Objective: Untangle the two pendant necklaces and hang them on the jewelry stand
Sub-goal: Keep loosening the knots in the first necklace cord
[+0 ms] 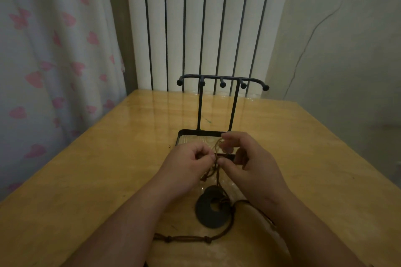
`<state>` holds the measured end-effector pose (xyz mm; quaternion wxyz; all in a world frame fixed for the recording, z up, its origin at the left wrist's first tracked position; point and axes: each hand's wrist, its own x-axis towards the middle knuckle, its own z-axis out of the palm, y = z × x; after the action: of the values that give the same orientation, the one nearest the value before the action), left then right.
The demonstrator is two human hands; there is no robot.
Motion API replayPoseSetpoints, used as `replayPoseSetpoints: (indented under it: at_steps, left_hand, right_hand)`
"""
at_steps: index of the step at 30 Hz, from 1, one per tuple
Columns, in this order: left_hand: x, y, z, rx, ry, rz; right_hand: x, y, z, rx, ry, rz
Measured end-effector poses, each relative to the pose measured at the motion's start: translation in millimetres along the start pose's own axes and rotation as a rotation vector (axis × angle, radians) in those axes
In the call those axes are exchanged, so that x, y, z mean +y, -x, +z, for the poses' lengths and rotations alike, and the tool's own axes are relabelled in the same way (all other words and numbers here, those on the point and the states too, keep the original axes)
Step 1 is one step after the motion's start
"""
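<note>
I'm mid-untangle, centre of frame. My left hand (186,166) pinches the brown cords (217,176) between thumb and forefinger, its other fingers curled in. My right hand (247,158) pinches a strand just beside it, with the remaining fingers loosely bent. The tangle (217,147) sits between the two hands, over the near edge of the stand (199,110) base. Lower centre, two dark disc pendants (207,214) lie on the tabletop (108,169) and seem to overlap. Cord trails from them towards the bottom edge. The hooks (222,84), mid-frame, are bare, so nothing is hung yet. Next, as I judge it: feed slack and ease one strand out of the twist, since a tug would only tighten it. Then I free a loop and lift it to a hook.
</note>
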<state>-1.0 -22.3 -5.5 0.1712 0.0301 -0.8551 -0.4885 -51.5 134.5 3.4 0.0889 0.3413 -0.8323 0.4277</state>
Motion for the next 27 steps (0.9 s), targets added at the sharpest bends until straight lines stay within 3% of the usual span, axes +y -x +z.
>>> replayPoseSetpoints:
  at_steps: [8, 13, 18, 23, 27]
  left_hand:
    - [2.1, -1.0, 2.3, 0.034, -0.028, -0.038]
    - [1.6, -3.0, 3.2, 0.042, 0.07, -0.121]
    - [1.7, -2.0, 4.7, -0.03, 0.142, -0.159]
    - [4.4, 0.6, 5.9, -0.071, 0.135, -0.155]
    - [3.5, 1.7, 7.8, -0.112, 0.153, -0.135]
  right_hand:
    - [-1.8, -2.1, 1.5, 0.03, -0.012, 0.067]
    - [-7.2, -1.7, -1.7, -0.031, -0.547, 0.262]
    - [-4.2, -3.2, -0.9, -0.129, -0.733, 0.362]
    - [-1.2, -5.0, 0.5, -0.162, -0.784, 0.405]
    - [-1.6, -2.7, -2.2, -0.212, -0.646, 0.319]
